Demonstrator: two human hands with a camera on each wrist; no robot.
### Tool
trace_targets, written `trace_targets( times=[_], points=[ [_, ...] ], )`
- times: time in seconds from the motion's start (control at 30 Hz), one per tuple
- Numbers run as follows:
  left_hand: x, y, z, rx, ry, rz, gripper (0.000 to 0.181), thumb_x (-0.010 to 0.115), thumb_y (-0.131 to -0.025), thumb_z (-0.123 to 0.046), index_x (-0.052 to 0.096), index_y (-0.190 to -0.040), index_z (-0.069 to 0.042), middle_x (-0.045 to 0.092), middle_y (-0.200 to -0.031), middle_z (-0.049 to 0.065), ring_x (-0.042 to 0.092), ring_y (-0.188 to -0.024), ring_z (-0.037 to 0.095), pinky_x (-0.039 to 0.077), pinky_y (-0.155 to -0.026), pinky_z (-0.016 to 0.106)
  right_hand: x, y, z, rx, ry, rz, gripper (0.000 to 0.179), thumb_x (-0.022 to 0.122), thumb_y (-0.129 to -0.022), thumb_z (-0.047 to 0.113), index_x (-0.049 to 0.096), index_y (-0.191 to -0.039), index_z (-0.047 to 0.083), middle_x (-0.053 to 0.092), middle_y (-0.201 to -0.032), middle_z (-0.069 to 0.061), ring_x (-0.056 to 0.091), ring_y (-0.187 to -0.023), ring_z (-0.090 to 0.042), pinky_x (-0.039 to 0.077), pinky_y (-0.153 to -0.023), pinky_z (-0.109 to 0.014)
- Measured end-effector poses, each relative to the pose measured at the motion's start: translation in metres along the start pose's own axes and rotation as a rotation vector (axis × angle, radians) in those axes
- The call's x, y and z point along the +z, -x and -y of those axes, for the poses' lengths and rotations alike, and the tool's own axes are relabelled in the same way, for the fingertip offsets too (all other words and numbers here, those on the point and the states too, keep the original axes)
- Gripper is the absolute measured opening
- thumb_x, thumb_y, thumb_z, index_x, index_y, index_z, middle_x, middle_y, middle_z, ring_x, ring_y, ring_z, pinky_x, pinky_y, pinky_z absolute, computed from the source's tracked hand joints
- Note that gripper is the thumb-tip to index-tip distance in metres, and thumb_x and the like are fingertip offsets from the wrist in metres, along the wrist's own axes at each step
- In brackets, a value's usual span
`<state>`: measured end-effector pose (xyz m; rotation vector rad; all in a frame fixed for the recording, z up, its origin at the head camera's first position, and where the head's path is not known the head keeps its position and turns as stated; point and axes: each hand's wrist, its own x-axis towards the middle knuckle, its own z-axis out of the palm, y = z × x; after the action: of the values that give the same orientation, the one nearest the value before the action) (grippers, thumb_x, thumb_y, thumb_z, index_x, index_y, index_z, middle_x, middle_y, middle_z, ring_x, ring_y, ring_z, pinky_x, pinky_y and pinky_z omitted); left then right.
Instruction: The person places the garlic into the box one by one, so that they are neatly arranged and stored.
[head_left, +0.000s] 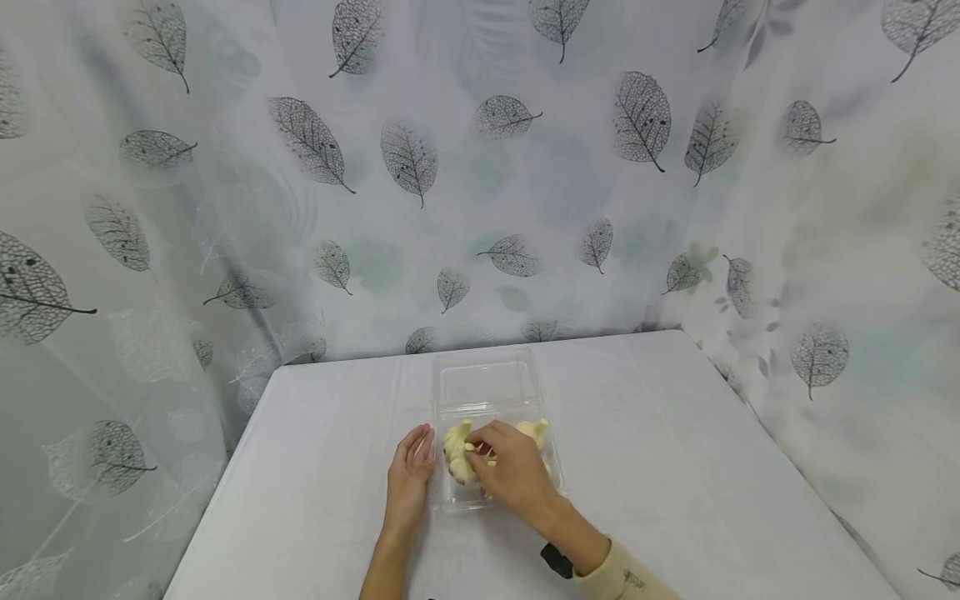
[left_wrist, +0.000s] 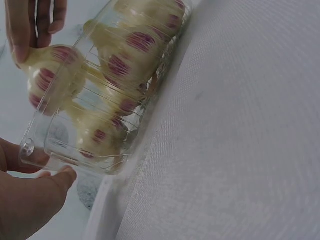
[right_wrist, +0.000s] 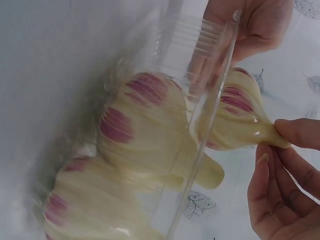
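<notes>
A transparent plastic clamshell box [head_left: 467, 500] lies with its lid folded back, holding several garlic bulbs [right_wrist: 145, 125] that are cream with purple streaks. My right hand [head_left: 517, 471] pinches the stem of one garlic bulb [right_wrist: 235, 112] between thumb and fingertips. That bulb is raised to the box's rim and partly overlaps the wall in both wrist views. Along the left side of the box lies my left hand [head_left: 408, 479], its fingers extended against the wall. In the left wrist view, its thumb [left_wrist: 62, 180] is by the box's corner.
The box stands on a white-covered table [head_left: 660, 467], whose left, right and far edges show. The open lid [head_left: 487, 383] extends toward the far edge. Leaf-printed curtains [head_left: 495, 200] surround the table at the back and sides.
</notes>
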<state>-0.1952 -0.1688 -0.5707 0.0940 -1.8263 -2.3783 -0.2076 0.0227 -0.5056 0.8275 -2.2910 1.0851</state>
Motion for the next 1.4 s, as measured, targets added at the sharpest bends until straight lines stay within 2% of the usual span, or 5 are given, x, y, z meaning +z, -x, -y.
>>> trace_targets(
  times=[0.2, 0.6, 0.97, 1.27, 1.4],
  points=[
    [-0.001, 0.0, 0.0, -0.003, -0.01, 0.001, 0.055, 0.044, -0.105, 0.01, 0.032, -0.157, 0.001, 0.03, -0.167, 0.019, 0.028, -0.156, 0.03, 0.036, -0.121, 0.025, 0.009, 0.004, 0.001, 0.013, 0.039, 0.038, 0.021, 0.09, -0.079, 0.005, 0.078, -0.094, 0.012, 0.072, -0.088, 0.003, 0.068, -0.075, -0.009, 0.059, -0.065, -0.017],
    [-0.002, 0.0, -0.001, 0.007, -0.032, 0.009, 0.053, 0.048, -0.107, 0.004, 0.032, -0.158, 0.0, 0.03, -0.167, 0.019, 0.028, -0.156, 0.03, 0.035, -0.121, 0.024, 0.021, 0.01, -0.004, 0.007, 0.132, 0.134, 0.018, 0.09, -0.081, 0.01, 0.077, -0.094, 0.014, 0.071, -0.088, 0.005, 0.066, -0.077, -0.006, 0.059, -0.069, -0.021],
    [-0.002, 0.001, 0.001, 0.024, -0.036, 0.006, 0.052, 0.049, -0.107, 0.003, 0.033, -0.157, 0.001, 0.033, -0.166, 0.02, 0.031, -0.155, 0.032, 0.037, -0.12, 0.024, 0.033, 0.012, -0.009, -0.005, 0.127, 0.169, 0.018, 0.089, -0.08, 0.009, 0.078, -0.094, 0.013, 0.073, -0.088, 0.005, 0.067, -0.076, -0.007, 0.057, -0.067, -0.018],
    [-0.001, 0.002, 0.001, 0.02, -0.053, 0.017, 0.053, 0.049, -0.108, 0.002, 0.032, -0.158, -0.001, 0.032, -0.166, 0.018, 0.03, -0.155, 0.032, 0.039, -0.118, 0.02, 0.026, 0.011, -0.009, -0.016, 0.09, 0.182, 0.022, 0.092, -0.081, 0.022, 0.078, -0.096, 0.014, 0.072, -0.09, 0.002, 0.067, -0.082, -0.015, 0.057, -0.071, -0.025],
    [-0.002, 0.001, 0.0, 0.031, -0.015, 0.021, 0.054, 0.047, -0.107, 0.005, 0.031, -0.158, 0.001, 0.03, -0.167, 0.021, 0.029, -0.156, 0.033, 0.038, -0.118, 0.021, 0.017, 0.007, -0.01, -0.027, 0.067, 0.131, 0.022, 0.091, -0.082, 0.023, 0.079, -0.097, 0.013, 0.073, -0.092, 0.002, 0.067, -0.085, -0.015, 0.058, -0.072, -0.026]
  ],
)
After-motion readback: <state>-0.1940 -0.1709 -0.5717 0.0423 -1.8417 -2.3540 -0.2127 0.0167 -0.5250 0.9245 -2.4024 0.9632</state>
